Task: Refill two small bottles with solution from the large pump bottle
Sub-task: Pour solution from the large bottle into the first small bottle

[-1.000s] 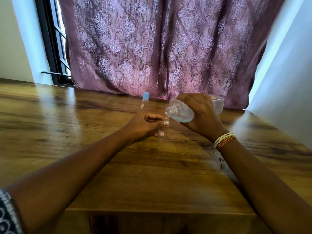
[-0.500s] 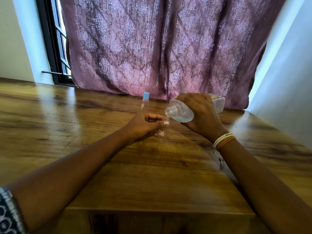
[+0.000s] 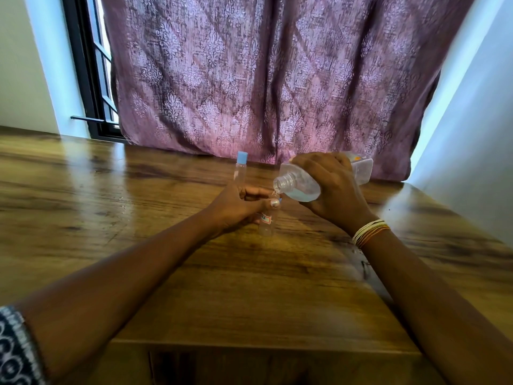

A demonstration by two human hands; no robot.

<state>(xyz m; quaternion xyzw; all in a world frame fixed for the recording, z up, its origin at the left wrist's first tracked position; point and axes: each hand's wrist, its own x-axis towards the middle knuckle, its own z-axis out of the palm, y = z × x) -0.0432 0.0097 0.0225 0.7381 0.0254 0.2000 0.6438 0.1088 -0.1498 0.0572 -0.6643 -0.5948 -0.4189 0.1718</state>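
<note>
My right hand (image 3: pixel 331 187) grips the large clear bottle (image 3: pixel 301 184), tipped on its side with its uncapped neck pointing left and down. Pale blue liquid pools in its lower side, and a thin trickle leaves the neck. Directly under that neck, my left hand (image 3: pixel 236 205) holds a small clear bottle (image 3: pixel 266 222) with a red-and-white label, upright on the wooden table (image 3: pixel 194 273). A second small bottle (image 3: pixel 240 168) with a light blue cap stands behind my left hand, untouched. No pump head is in view.
A purple patterned curtain (image 3: pixel 263 79) hangs along the table's far edge. A dark window frame (image 3: pixel 88 79) is at the back left, and a white wall (image 3: pixel 477 134) borders the right. The table's near edge runs below my forearms.
The large bottle has tipped slightly further, and liquid now drips from its neck toward the small bottle. Both hands stay in nearly the same place.
</note>
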